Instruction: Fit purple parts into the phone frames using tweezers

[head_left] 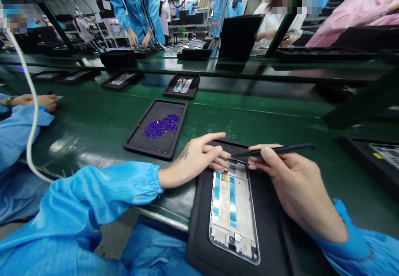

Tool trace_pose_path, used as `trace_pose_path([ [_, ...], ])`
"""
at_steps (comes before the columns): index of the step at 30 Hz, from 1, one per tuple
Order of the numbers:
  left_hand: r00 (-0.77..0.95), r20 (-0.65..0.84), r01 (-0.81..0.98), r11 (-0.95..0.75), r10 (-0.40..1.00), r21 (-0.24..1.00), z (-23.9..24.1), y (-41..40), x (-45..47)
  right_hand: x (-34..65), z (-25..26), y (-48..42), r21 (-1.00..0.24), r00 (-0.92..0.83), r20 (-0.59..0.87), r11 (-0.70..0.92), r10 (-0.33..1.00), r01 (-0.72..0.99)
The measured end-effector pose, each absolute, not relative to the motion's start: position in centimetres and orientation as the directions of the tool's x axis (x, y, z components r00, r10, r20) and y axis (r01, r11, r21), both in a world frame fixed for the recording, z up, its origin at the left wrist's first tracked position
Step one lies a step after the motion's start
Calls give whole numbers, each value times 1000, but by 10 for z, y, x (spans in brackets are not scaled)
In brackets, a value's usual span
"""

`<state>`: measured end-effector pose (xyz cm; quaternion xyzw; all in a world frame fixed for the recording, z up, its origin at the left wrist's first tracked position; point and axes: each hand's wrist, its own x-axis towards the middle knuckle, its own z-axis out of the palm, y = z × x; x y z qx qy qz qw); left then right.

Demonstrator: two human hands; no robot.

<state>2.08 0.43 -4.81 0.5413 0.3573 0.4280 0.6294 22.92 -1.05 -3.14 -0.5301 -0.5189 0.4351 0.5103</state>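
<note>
A silvery phone frame (pixel 240 209) with blue strips lies in a black foam tray (pixel 202 234) in front of me. My left hand (pixel 202 155) is at the frame's top left corner, its fingers stretched out; the thumb lies close over the middle finger. Whether a small part is under those fingertips, I cannot tell. Black tweezers (pixel 289 148) are gripped in my right hand (pixel 289 176). Their tips point left and reach the left fingertips, just above the frame's top edge. An orange-brown flex connector (pixel 224 177) shows on the frame below my left hand.
Left of my tray, a black tray (pixel 156 147) holds many small purple pieces (pixel 162 126). More phone trays (pixel 181 87) stand farther back on the green bench (pixel 93 122). A white cable (pixel 33 101) hangs at left, near a co-worker's hands (pixel 43 101). Another tray (pixel 368 159) stands right.
</note>
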Motion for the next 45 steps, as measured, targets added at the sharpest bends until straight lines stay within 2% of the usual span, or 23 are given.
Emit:
trace_pose_path([
  [3,376,56,-85,-26,925,996,-43,3,15,231,-26,-4,-995,71,-68,-62,995,-78],
  [6,454,223,138,-315,863,939,-36,-3,7,233,-23,0,-988,60,-105,-97,993,-123],
  [8,605,332,256,-571,724,780,-33,-9,2,235,-24,2,-987,60,-106,-98,993,-126],
  [9,694,356,260,-679,626,686,-31,-12,1,236,-24,3,-987,58,-106,-98,993,-128],
  [12,891,320,121,-848,322,515,-29,-21,-1,236,-25,3,-988,59,-103,-95,993,-123],
  [14,944,275,36,-885,183,465,-29,-26,0,235,-25,3,-994,70,-78,-72,995,-86],
  [16,969,216,13,-904,116,427,-29,-30,-1,232,-26,5,-999,80,-24,-22,996,-28],
  [19,984,137,53,-930,110,364,-28,-33,-3,228,-31,9,-999,60,28,25,998,42],
  [22,979,144,98,-952,145,291,-29,-34,-5,226,-36,12,-995,14,15,14,1000,101],
  [29,956,282,80,-996,84,25,-38,-37,-1,227,-36,10,-981,-29,29,34,999,192],
  [32,889,457,69,-995,28,-74,-43,-36,4,228,-36,9,-975,-35,45,51,998,216],
  [35,727,683,52,-986,-74,-161,-47,-31,8,229,-35,7,-964,-47,46,57,998,261],
  [37,640,761,67,-978,-109,-197,-47,-27,10,229,-34,5,-950,-74,55,75,996,303],
  [45,580,800,80,-966,-156,-246,-44,-24,14,229,-31,3,-837,-179,183,249,967,488],
])
